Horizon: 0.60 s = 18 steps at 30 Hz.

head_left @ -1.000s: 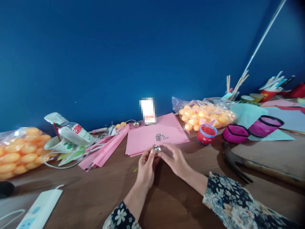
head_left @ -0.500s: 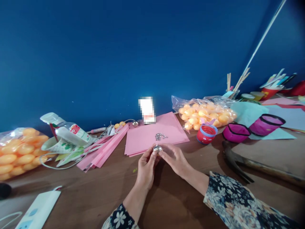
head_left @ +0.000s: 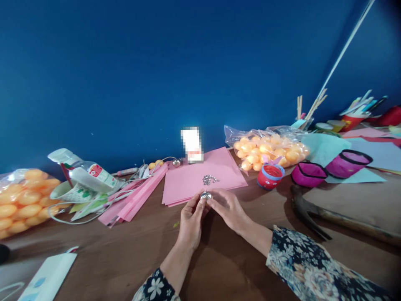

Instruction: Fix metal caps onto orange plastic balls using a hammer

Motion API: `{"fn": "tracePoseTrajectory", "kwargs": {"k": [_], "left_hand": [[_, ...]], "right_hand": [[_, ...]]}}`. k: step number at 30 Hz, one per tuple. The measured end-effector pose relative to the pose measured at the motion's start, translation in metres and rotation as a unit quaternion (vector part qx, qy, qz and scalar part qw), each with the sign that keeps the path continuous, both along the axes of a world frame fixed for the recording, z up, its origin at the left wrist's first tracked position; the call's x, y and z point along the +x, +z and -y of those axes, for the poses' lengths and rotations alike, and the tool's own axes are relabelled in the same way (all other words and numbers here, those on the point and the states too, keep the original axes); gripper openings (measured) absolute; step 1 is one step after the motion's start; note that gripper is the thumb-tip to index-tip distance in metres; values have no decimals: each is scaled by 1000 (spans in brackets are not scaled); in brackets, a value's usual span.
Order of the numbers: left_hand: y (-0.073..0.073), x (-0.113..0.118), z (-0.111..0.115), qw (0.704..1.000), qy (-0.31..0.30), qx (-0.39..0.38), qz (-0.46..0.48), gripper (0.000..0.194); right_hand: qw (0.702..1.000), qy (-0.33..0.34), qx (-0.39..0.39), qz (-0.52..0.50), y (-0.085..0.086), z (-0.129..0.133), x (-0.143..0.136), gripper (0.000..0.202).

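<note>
A small shiny silver ball (head_left: pixel 206 195) is pinched between the fingertips of both my hands, just in front of the pink paper sheets (head_left: pixel 181 179). My left hand (head_left: pixel 191 219) grips it from the left, thumb on the near side. From the right, my right hand (head_left: pixel 230 211) closes on the same ball with thumb and fingers. Several tiny silver beads (head_left: pixel 209 179) lie in a loose cluster on the paper beyond it. Another silver ball (head_left: pixel 176 162) rests at the paper's far left corner. The ball's underside is hidden by my fingers.
Bags of orange balls stand at the left (head_left: pixel 23 200) and back right (head_left: pixel 269 148). A red cup (head_left: pixel 270 177), magenta fabric cups (head_left: pixel 308 174) and a hammer (head_left: pixel 341 217) lie to the right. Left are pink strips (head_left: pixel 138 198), a plastic bottle (head_left: pixel 102 175) and a power strip (head_left: pixel 50 276).
The view has shifted slightly, so everything sits a little further left in the picture. Both hands keep their hold on the silver ball, with no clear change of grip.
</note>
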State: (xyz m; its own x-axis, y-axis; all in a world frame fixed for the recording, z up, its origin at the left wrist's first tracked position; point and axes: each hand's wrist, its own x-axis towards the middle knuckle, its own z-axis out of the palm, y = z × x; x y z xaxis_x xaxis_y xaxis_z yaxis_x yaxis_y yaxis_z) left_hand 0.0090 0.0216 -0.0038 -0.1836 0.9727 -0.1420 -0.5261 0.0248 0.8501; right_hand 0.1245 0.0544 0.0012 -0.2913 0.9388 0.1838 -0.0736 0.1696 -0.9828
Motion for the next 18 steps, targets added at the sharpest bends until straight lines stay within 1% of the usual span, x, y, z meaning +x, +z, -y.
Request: {"fn": "tracePoseTrajectory", "kwargs": {"k": [4,6,8,10,12,14,18], "left_hand": [[1,1,1,1000,8,10,19,37],[2,1,2,999,6,17,34,38],[4,1,2,999,0,18,40,41],[5,0,3,999,1,15,41,43],[4,-1,3,999,7,14,43,41],[3,-2,3,999,10,14,41,40],[0,-1,2,1000,3,17,24,41]], "right_hand": [[999,-29,26,13,-2,0,-4,27],[999,-29,34,13,0,1,-3,27],[997,-53,53,26,3,2,-1,26],[989,-91,101,60,7,3,3,23],[975,-112,163,97,11,4,7,19],[965,-105,203,127,13,5,9,16],[958,-86,225,158,11,3,11,15]]}}
